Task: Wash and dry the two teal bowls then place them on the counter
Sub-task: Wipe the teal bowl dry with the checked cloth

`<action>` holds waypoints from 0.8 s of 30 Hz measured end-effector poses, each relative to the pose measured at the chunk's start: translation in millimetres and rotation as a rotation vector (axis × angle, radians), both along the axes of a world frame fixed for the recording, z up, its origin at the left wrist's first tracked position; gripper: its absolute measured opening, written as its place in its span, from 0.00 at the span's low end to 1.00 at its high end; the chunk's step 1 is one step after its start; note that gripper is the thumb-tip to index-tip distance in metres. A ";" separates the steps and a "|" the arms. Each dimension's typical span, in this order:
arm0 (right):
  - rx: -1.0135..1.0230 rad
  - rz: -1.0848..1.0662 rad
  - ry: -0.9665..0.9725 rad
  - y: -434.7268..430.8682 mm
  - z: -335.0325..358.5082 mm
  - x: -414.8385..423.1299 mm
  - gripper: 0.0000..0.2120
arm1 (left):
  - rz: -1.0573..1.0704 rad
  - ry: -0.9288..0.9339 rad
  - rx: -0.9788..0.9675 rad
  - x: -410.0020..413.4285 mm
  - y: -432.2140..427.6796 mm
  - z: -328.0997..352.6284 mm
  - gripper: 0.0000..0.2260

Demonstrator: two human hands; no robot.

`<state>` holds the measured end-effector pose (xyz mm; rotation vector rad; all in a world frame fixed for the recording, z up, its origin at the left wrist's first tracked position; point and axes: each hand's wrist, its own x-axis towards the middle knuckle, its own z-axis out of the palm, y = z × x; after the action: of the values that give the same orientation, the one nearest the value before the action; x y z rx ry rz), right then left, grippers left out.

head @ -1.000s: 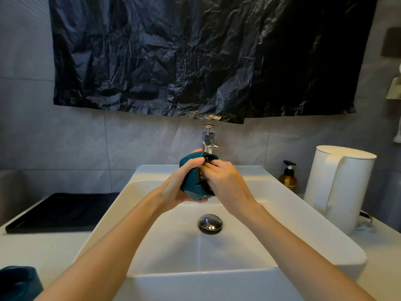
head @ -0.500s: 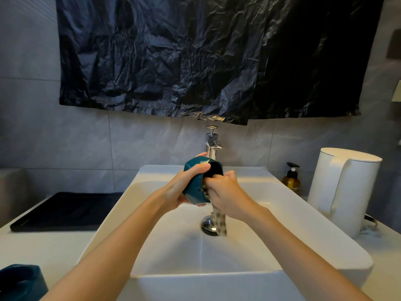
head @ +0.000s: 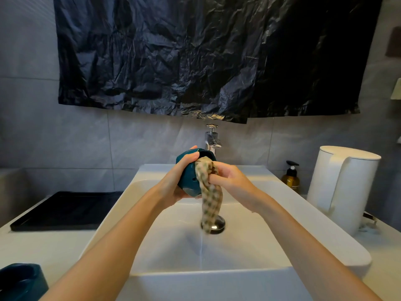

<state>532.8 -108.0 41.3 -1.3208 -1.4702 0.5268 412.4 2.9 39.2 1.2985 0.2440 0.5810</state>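
Two hands (head: 227, 179) on teal bowl (head: 188, 177), checked cloth (head: 209, 196).

A glossy teal ceramic bowl (head: 189, 178) shows a darker inside, and from it hangs a limp cloth checked in beige and dark green (head: 210, 198). The rectangular basin (head: 282, 224) is plain white with a chrome round drain plug (head: 216, 224). At 3 o'clock stands a matte white cylindrical jug (head: 342, 187); at 12, crinkled black plastic sheeting (head: 195, 55); at 7, a second teal bowl (head: 21, 281).
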 end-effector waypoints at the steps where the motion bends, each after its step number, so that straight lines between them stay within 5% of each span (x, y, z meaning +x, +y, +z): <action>1: 0.098 -0.058 -0.051 0.5 -1.9 2.4 0.08 | -0.006 0.002 -0.014 -1.1 1.2 0.6 0.22; 5: 0.520 -0.447 -0.552 12.3 -15.1 12.7 0.13 | -0.090 0.037 -0.015 0.4 2.5 -1.0 0.19; 9: 0.553 -0.610 -0.728 17.0 -17.0 0.9 0.15 | -0.115 0.076 -0.030 5.8 -7.2 -4.5 0.22; 18: 0.399 -0.245 -0.633 17.7 -17.2 1.1 0.13 | -0.095 0.116 -0.039 2.9 -5.4 -3.3 0.23; 24: 0.387 -0.240 -0.836 15.4 -15.1 0.0 0.10 | -0.052 0.124 -0.047 2.5 -6.7 -4.8 0.23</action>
<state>532.8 -92.6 26.2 -1.4345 -1.9018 -0.5213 415.0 -3.8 34.4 1.2936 0.3235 0.4485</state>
